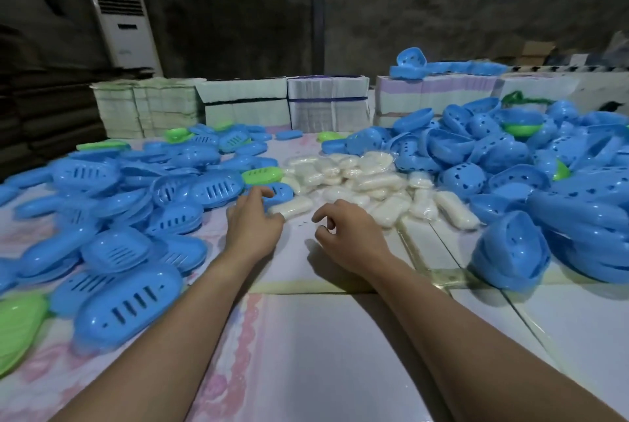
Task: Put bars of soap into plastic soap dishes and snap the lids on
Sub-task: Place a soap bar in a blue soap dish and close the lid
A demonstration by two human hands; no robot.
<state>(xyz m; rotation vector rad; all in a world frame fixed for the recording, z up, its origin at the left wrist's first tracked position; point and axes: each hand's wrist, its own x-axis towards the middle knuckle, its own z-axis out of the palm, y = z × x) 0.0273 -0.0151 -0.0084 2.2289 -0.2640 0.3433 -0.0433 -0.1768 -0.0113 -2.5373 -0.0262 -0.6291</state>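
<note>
Table (pixel 340 336) bears soap dishes (pixel 129 306), wrapped soap bars (pixel 367 180).

One head-worn wide view looks forward and down, close over the bench (pixel 340 353), wall across the frame's top.

Two bare forearms in view, no sleeves reaching wrist or forearm. Left hand (pixel 253 222) and right hand (pixel 347 237) ungloved. No rings, watch or bands seen on fingers or wrists. Nails short, unpainted where visible. Upper arms out of frame.
</note>
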